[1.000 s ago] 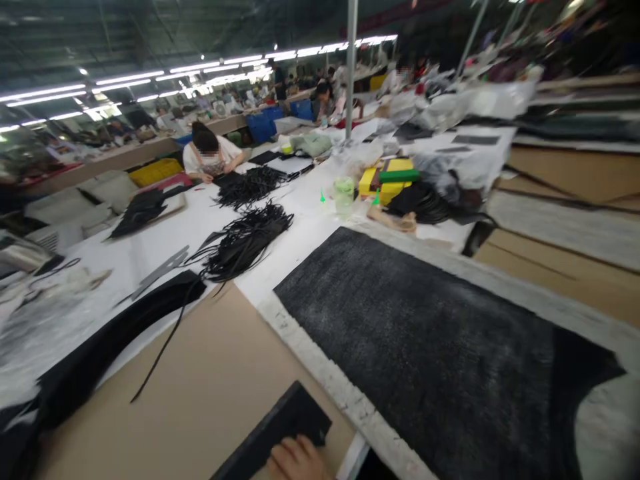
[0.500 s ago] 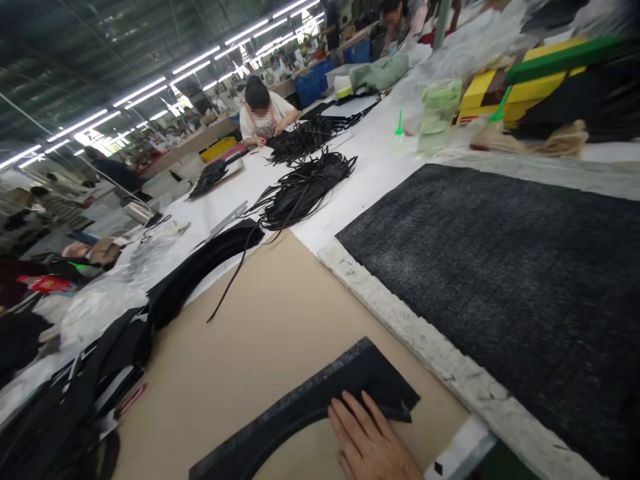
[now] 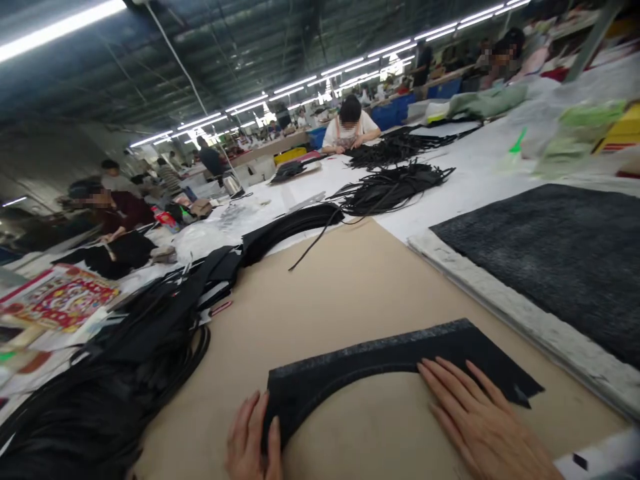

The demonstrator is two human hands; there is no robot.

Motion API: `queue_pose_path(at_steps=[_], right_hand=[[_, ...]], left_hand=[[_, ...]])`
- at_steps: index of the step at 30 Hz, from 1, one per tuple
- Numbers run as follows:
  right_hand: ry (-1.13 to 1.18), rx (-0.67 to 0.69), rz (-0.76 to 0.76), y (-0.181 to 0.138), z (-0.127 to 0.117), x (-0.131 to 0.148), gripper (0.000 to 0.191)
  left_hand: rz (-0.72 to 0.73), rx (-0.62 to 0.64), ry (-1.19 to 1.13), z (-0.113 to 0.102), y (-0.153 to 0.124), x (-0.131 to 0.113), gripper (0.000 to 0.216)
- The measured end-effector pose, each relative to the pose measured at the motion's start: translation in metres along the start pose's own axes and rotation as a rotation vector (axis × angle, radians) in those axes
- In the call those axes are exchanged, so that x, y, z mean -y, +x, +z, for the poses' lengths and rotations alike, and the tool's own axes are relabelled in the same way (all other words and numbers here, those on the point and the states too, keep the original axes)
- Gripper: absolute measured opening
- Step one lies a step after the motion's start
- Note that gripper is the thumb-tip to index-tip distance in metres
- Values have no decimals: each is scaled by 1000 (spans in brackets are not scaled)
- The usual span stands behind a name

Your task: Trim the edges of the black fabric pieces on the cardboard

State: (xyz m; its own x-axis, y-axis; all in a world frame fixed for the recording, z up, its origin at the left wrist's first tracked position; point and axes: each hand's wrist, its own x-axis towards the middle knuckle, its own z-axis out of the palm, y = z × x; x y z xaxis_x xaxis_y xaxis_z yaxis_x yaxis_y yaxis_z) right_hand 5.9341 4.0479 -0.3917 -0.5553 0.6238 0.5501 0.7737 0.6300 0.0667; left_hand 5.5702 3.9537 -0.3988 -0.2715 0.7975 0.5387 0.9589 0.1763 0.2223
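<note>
Piece [image 3: 350,363] black, grey speckled band along its long straight edge. Board [image 3: 320,320] plain tan. Sheet [image 3: 550,247] charcoal, mottled lighter grey; slab [image 3: 467,277] under it off-white, dark smudges. Straps [image 3: 395,190] and curved stack [image 3: 287,230] solid black. Tabletop [image 3: 310,193] white. Small tool [image 3: 221,308] pinkish red. Bag [image 3: 75,297] red and white, busy multicolour print. Nozzle [image 3: 519,140] bright green. Jar [image 3: 560,150] pale green, translucent. Box [image 3: 623,133] yellow, red stripes. Bins [image 3: 393,113] blue.
</note>
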Motion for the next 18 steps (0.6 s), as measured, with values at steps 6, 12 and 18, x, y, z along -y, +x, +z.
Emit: queue_pose_path(at_steps=[6,12,18], right_hand=[[-21,3,0,-6,1,4,49],[56,128,20,-5,-10,9,43],[201,298,112,2,-45,22,42]], left_hand=[[590,90,193,-10,-4,-13,54],[655,51,192,-13,-5,12,55],[517,161,140,2,-9,24,43]])
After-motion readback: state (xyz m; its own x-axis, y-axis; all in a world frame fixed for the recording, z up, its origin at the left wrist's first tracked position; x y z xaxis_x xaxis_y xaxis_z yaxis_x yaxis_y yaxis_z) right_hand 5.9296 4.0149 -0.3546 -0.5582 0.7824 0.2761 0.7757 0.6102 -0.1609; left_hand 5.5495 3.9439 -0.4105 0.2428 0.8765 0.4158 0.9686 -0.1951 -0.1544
